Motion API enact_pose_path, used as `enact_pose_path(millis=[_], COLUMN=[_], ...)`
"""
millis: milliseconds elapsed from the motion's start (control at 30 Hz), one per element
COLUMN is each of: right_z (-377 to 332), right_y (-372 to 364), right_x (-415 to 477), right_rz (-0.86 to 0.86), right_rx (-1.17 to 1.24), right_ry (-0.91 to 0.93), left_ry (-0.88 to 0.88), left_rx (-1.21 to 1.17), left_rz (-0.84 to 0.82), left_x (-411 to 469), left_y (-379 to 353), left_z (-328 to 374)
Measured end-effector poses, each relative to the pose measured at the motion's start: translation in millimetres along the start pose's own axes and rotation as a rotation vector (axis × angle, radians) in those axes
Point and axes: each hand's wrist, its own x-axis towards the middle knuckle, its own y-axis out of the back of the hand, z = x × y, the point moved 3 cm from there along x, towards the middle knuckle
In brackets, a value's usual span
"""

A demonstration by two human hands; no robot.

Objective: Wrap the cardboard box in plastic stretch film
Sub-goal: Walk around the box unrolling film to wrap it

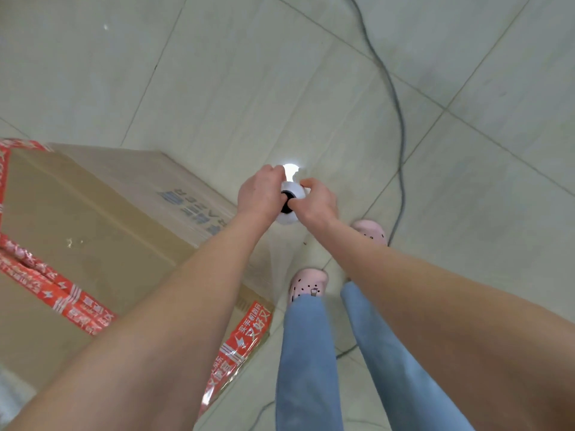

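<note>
A large brown cardboard box (93, 225) stands on the floor at the left, sealed with red printed tape; its surface looks glossy, as if film lies over it. Just past the box's right corner I hold a white roll of stretch film (291, 189) upright, seen end-on with its dark core. My left hand (259, 194) grips the roll's left side. My right hand (315, 202) grips its right side, thumb near the core. Both hands hide most of the roll. Any film between the roll and the box is too clear to make out.
Pale floor tiles (249, 73) spread ahead and to the right. A grey cable (401, 119) snakes across the floor from the top, passing behind my feet. My legs in blue jeans and pink clogs (308, 284) stand right beside the box's near corner.
</note>
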Motion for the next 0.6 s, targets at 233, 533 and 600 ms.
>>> enact_pose_path(millis=[233, 533, 600], right_z=[-21.4, -64.7, -66.1], right_y=[10.9, -25.1, -29.7], right_x=[8.5, 22.4, 22.8], right_rz=[0.086, -0.153, -0.153], right_rx=[-0.122, -0.072, -0.063], right_ry=[0.124, 0.11, 0.113], left_ry=[0.323, 0.772, 0.748], left_rx=[-0.288, -0.616, -0.606], left_rz=[0.052, 0.094, 0.047], left_x=[1.7, -1.4, -1.5], left_y=[2.9, 12.0, 11.3], left_z=[-12.1, -56.8, -60.8])
